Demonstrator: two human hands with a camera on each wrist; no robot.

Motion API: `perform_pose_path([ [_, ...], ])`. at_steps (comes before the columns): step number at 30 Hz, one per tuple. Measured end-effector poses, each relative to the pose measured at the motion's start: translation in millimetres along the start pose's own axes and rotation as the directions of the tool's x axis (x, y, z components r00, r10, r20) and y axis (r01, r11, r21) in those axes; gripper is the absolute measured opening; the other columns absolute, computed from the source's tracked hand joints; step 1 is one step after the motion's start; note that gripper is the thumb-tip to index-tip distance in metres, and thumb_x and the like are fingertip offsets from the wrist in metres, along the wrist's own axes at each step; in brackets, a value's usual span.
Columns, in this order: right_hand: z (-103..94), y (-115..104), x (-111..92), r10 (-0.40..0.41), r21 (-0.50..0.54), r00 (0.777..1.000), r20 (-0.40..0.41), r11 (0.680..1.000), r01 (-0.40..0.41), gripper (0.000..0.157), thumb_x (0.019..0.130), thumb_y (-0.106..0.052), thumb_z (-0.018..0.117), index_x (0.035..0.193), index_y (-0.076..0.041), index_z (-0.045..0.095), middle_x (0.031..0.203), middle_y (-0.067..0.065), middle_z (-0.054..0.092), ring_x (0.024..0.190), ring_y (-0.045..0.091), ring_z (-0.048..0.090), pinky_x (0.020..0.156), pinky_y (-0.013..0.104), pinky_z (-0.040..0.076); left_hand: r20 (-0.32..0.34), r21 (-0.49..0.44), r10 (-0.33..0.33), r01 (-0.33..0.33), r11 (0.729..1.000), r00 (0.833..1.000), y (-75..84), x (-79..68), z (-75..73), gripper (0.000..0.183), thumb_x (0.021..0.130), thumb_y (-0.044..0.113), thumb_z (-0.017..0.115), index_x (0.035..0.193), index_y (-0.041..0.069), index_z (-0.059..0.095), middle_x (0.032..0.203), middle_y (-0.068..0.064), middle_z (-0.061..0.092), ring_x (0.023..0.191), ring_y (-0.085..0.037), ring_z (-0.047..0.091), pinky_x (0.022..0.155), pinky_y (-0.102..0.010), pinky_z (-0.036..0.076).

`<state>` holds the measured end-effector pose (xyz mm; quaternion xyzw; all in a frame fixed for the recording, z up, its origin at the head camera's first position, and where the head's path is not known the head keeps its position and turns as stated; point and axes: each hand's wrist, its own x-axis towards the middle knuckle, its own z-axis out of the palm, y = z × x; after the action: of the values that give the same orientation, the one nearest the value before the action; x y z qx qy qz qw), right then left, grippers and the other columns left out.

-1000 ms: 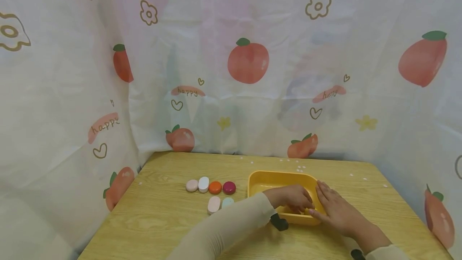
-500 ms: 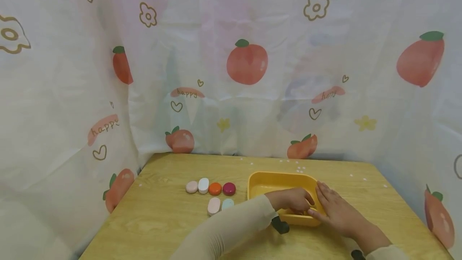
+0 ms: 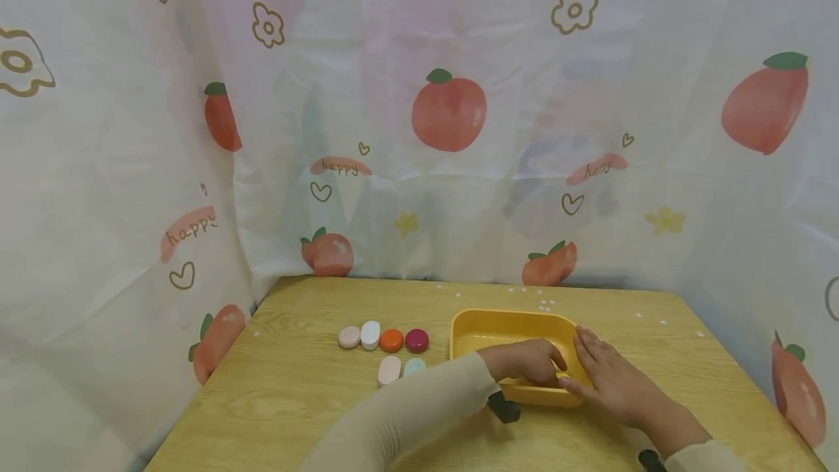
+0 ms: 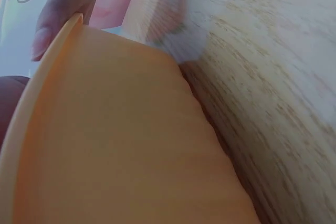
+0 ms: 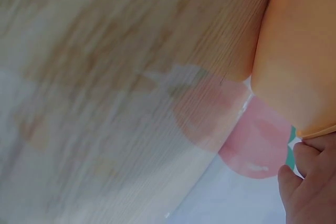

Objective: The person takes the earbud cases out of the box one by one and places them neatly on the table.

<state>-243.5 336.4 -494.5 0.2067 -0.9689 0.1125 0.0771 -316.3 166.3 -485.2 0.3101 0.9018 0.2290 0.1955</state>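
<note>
A yellow rectangular tub (image 3: 505,317) stands on the wooden table. My left hand (image 3: 534,360) reaches down into its right half, fingers bent. The front wall hides the fingertips, so I cannot tell whether they hold anything. My right hand (image 3: 619,388) rests against the tub's right side, fingers straight along the rim and thumb over the front corner near the left hand. In the left wrist view the tub's outer wall (image 4: 115,124) fills the middle. Fingers of the right hand (image 5: 317,182) touch the rim in the right wrist view.
Left of the tub is a row of small rounded pieces: pale pink (image 3: 349,337), white (image 3: 370,335), orange (image 3: 391,341) and dark red (image 3: 416,341). In front lie a pink oval (image 3: 390,370) and a mint piece (image 3: 414,366), partly behind the left sleeve. A patterned curtain (image 3: 367,57) encloses the table.
The left hand's fingers shift slightly inside the tub. The right hand, the tub and the small pieces stay where they were.
</note>
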Motion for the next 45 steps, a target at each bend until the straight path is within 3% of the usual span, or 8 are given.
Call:
perform_pose_path([
  [4,-0.9,1,1,0.002,0.013,1.000,0.004,1.000,-0.002,0.084,0.098,-0.055,0.049,0.145,0.012,0.031,0.155,0.026,0.020,0.141,0.044,0.019,0.116,0.051,0.013,0.004,-0.016,-0.010,0.010,1.000,1.000,-6.7,-2.8,-4.6,0.032,0.085,0.013,0.075,0.116,0.015,0.072,0.098,0.012,0.065,0.084,-0.003,0.053,0.074,-0.012,0.045],
  [8,-2.0,1,0,0.008,0.026,1.000,0.010,1.000,-0.009,0.084,0.098,-0.054,0.049,0.145,0.012,0.030,0.156,0.026,0.018,0.141,0.044,0.019,0.117,0.045,0.006,0.012,-0.159,-0.022,0.023,0.987,1.000,-12.4,-9.9,-12.1,0.030,0.086,0.008,0.072,0.116,0.007,0.071,0.089,0.005,0.067,0.074,-0.005,0.060,0.068,-0.016,0.050],
  [12,-3.2,1,-1,0.013,0.029,1.000,0.009,0.999,-0.013,0.084,0.098,-0.053,0.049,0.146,0.013,0.028,0.156,0.025,0.017,0.141,0.043,0.018,0.116,0.034,-0.004,0.020,-0.372,-0.022,0.028,0.928,1.000,-18.6,-15.4,-15.9,0.024,0.087,-0.002,0.069,0.111,-0.002,0.070,0.082,-0.001,0.066,0.068,-0.011,0.065,0.061,-0.022,0.055],
  [13,-3.6,1,-1,0.015,0.031,1.000,0.010,0.999,-0.015,0.083,0.098,-0.053,0.049,0.146,0.013,0.028,0.156,0.026,0.017,0.141,0.044,0.017,0.116,0.034,-0.004,0.025,-0.425,-0.022,0.031,0.904,0.999,-20.6,-16.0,-16.0,0.023,0.087,-0.005,0.068,0.110,-0.004,0.069,0.081,-0.003,0.065,0.066,-0.013,0.066,0.059,-0.023,0.056],
  [16,-4.2,0,-1,0.020,0.040,1.000,0.010,0.999,-0.020,0.083,0.099,-0.051,0.050,0.146,0.013,0.027,0.156,0.026,0.017,0.141,0.044,0.017,0.117,0.040,0.001,0.020,-0.482,-0.006,0.015,0.876,1.000,-26.1,-17.1,-17.4,0.024,0.087,-0.007,0.067,0.111,-0.006,0.068,0.085,-0.003,0.064,0.067,-0.013,0.065,0.060,-0.024,0.057],
  [20,-4.3,0,-2,0.022,0.043,1.000,0.008,0.999,-0.022,0.082,0.099,-0.050,0.051,0.146,0.013,0.027,0.156,0.026,0.017,0.141,0.044,0.018,0.117,0.046,0.005,0.023,-0.526,-0.013,0.023,0.850,1.000,-29.2,-23.6,-23.7,0.028,0.087,-0.006,0.067,0.115,-0.007,0.066,0.091,-0.004,0.063,0.072,-0.014,0.065,0.064,-0.027,0.058],
  [31,-3.9,-4,-1,0.018,0.043,1.000,0.008,0.999,-0.019,0.083,0.098,-0.052,0.050,0.146,0.012,0.027,0.156,0.026,0.017,0.141,0.044,0.018,0.117,0.039,-0.001,-0.025,-0.604,0.013,-0.026,0.797,1.000,-42.0,-36.0,-34.8,0.026,0.087,-0.008,0.067,0.114,-0.009,0.066,0.090,-0.003,0.061,0.075,-0.014,0.063,0.066,-0.029,0.058],
  [45,-2.6,-5,-2,0.009,0.036,1.000,-0.003,0.999,-0.009,0.083,0.098,-0.052,0.050,0.146,0.012,0.028,0.156,0.027,0.018,0.141,0.045,0.019,0.118,0.042,0.003,-0.052,-0.643,0.028,-0.055,0.764,0.998,-55.4,-49.4,-48.1,0.030,0.090,-0.005,0.065,0.119,-0.009,0.063,0.095,-0.010,0.063,0.078,-0.018,0.065,0.068,-0.031,0.058],
])
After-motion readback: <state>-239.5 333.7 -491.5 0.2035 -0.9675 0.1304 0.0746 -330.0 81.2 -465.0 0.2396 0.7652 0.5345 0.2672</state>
